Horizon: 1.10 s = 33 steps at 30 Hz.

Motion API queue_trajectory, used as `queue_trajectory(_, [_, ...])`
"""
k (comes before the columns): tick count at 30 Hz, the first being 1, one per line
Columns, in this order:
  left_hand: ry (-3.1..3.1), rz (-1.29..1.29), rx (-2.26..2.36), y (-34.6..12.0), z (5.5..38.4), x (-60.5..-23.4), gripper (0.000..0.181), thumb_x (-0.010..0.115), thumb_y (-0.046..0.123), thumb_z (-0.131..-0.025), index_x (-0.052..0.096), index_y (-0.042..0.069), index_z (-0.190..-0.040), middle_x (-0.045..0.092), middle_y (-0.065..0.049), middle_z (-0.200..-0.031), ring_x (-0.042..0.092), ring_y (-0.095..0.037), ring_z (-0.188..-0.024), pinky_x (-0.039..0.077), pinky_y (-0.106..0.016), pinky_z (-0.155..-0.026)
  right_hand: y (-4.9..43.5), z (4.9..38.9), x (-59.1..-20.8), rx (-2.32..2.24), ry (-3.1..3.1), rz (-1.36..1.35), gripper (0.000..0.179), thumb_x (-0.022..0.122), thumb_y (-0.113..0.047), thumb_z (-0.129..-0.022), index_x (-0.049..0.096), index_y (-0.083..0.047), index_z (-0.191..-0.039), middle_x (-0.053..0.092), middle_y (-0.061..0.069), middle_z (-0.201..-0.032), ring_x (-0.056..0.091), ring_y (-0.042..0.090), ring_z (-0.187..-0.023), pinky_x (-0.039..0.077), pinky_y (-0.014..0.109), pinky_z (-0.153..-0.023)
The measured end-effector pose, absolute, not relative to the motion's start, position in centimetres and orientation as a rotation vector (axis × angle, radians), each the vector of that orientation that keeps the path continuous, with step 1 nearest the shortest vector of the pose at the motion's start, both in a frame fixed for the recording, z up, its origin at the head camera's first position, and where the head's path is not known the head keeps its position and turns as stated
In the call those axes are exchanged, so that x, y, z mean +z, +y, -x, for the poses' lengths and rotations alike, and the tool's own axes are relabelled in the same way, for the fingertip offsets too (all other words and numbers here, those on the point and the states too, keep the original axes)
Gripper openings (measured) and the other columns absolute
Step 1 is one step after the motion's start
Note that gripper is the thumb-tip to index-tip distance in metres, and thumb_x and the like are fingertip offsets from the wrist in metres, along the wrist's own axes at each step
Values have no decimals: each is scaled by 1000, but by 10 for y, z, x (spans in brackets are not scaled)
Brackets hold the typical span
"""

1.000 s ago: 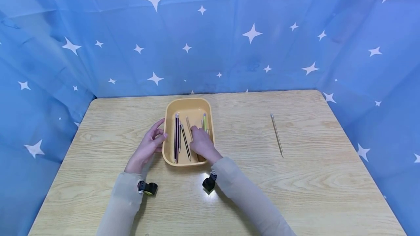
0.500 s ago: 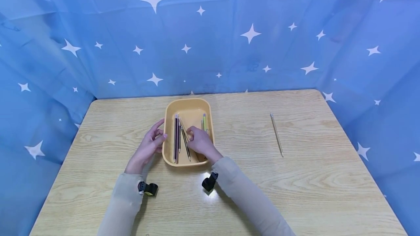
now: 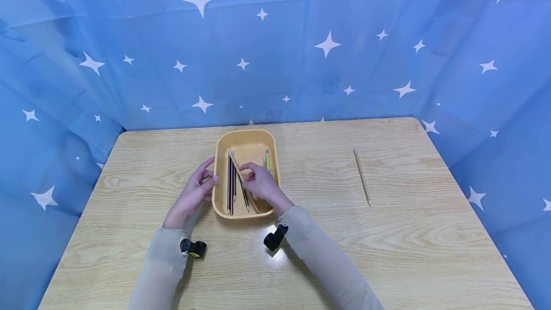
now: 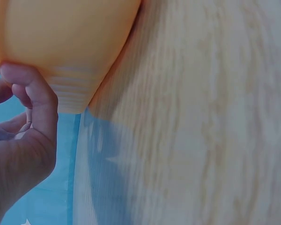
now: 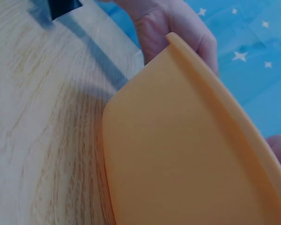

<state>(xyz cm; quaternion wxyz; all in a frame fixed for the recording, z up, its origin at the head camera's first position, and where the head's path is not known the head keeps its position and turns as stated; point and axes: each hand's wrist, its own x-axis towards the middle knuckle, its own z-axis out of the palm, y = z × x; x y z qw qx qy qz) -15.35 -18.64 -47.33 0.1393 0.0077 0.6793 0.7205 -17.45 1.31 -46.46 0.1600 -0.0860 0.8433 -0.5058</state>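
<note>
In the head view, an orange-yellow tray (image 3: 246, 136) with rounded corners stands on the wooden table. My left hand (image 3: 192, 197) holds its left rim, thumb over the edge; the left wrist view shows the thumb (image 4: 30, 77) against the tray wall. Inside the tray my right hand (image 3: 263, 184) pinches a light wood-coloured pencil (image 3: 234, 161), which slants across several dark pencils (image 3: 230, 185) lying along the left side. A green pencil (image 3: 268, 159) lies by the right wall, partly hidden by that hand. From the right wrist, the tray's outer wall (image 5: 173, 136) hides the fingertips.
A single gold-coloured pencil (image 3: 362, 177) lies on the table (image 3: 413, 233) to the right of the tray. Blue cloth (image 3: 275, 61) with white stars hangs behind the table and along its sides. Black wrist cameras (image 3: 275, 238) sit low over the tabletop.
The right hand has shifted the light wood-coloured pencil leftward, so its upper end now crosses the dark pencils. The left hand and the tray have stayed in place.
</note>
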Motion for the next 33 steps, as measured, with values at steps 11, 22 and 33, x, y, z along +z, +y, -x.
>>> queue_trajectory(11, [1961,-29,2086,-187,153,-473,60,48,3,-90,21,18,-142,37,-24,-105,56,-25,-69,53,-46,-58,17,172,-455,-1749,2187,263,42,62,1,-78,56,-12,-117,56,8,-86,53,17,-72,48,25,-64])
queue_trajectory(22, [1980,-23,2069,-187,153,-475,60,48,4,-90,21,19,-142,38,-25,-106,57,-25,-69,54,-44,-57,37,155,-410,-1839,2110,300,43,57,5,-81,50,-2,-122,54,22,-96,53,20,-77,51,36,-74])
queue_trajectory(33, [1923,14,2081,-183,149,-464,62,44,-2,-90,16,14,-143,36,-20,-105,51,-18,-70,53,-37,-57,52,150,-399,-1902,2054,321,43,56,6,-81,49,-1,-123,53,22,-99,54,21,-82,50,40,-77])
